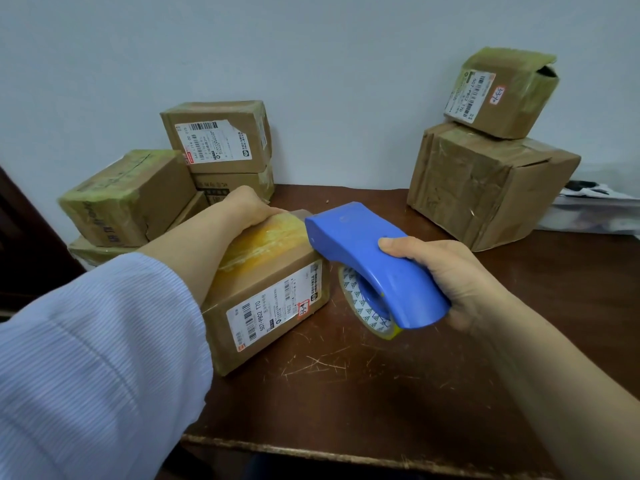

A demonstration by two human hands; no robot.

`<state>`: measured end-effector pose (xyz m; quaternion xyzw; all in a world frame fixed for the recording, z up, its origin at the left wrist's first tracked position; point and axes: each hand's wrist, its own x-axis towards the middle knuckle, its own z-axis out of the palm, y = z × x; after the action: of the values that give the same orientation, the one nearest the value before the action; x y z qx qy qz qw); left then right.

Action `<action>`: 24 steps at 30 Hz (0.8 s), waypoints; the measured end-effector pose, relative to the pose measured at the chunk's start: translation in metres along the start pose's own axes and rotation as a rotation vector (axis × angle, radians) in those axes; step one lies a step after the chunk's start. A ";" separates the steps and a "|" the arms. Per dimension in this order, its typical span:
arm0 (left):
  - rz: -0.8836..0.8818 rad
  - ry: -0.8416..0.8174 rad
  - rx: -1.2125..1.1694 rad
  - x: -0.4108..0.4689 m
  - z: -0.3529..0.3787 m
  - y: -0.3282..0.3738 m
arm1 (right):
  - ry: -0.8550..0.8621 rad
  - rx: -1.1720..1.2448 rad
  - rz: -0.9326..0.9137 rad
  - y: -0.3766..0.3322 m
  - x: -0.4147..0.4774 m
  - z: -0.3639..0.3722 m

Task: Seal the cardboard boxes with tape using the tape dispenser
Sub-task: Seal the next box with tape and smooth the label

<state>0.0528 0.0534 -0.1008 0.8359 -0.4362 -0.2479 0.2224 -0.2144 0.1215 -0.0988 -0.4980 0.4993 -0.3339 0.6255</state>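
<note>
- Head view: holds the cardboard box (266, 299) with the left hand (247, 209), palm on the far end of the top, fingers bent down over the far edge and hidden there.
- Wears a pale blue ribbed sleeve (86, 358) on the left arm, with the forearm bare and lying along the top of the box.
- Grips the blue tape dispenser (367, 251) with the right hand (446, 275), thumb laid across the top of the handle, other fingers wrapped underneath.
- Points the dispenser's front end toward the left hand, at the box's top right edge; touching or just short of it, cannot tell.
- Carries the tape roll (363, 306) under the dispenser, just left of the right hand, low over the scratched dark table (381, 393); contact with the table unclear.
- Yellowish tape (273, 237) across the top of the box, just right of the left hand, between the two hands.
- White shipping label (273, 306) on the box's near side, below the left forearm.
- Beyond and left of the left hand, near it: a stack of taped boxes (218, 136) against the pale wall (311, 64).
- Beyond the right hand, well apart: a large box (485, 188) with a small box (502, 91) tilted on top.
- Far right of the right hand: white papers or bags (595, 209), too unclear to tell which.
</note>
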 end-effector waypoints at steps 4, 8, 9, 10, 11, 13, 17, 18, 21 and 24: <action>-0.023 0.103 0.108 0.001 0.000 0.001 | 0.011 0.036 0.003 0.002 0.002 0.003; -0.136 0.179 0.236 -0.010 -0.001 0.000 | 0.035 0.063 0.007 0.003 0.004 0.002; -0.068 0.246 0.210 -0.014 -0.002 -0.002 | 0.030 0.067 0.010 0.004 0.004 0.002; 0.042 0.335 0.173 -0.016 -0.003 -0.005 | 0.025 0.067 0.009 0.005 0.004 0.003; 0.165 0.407 0.128 -0.018 -0.005 -0.005 | 0.023 0.067 0.008 0.006 0.005 0.003; 0.314 0.413 0.073 -0.031 -0.011 0.000 | 0.021 0.066 0.006 0.007 0.005 0.005; 0.328 0.085 0.128 -0.064 -0.010 0.015 | 0.011 0.117 0.024 0.007 0.006 0.003; 0.335 -0.007 0.157 -0.071 -0.005 0.016 | 0.012 0.124 0.034 0.007 0.006 0.002; 0.359 -0.238 0.283 -0.086 -0.002 0.014 | -0.006 0.139 0.051 0.008 0.004 0.000; 0.222 -0.394 0.413 -0.084 -0.013 0.012 | -0.041 0.137 0.003 0.011 0.001 -0.003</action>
<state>0.0118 0.1203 -0.0652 0.7466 -0.6006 -0.2856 -0.0152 -0.2176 0.1228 -0.1092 -0.4601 0.4630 -0.3561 0.6687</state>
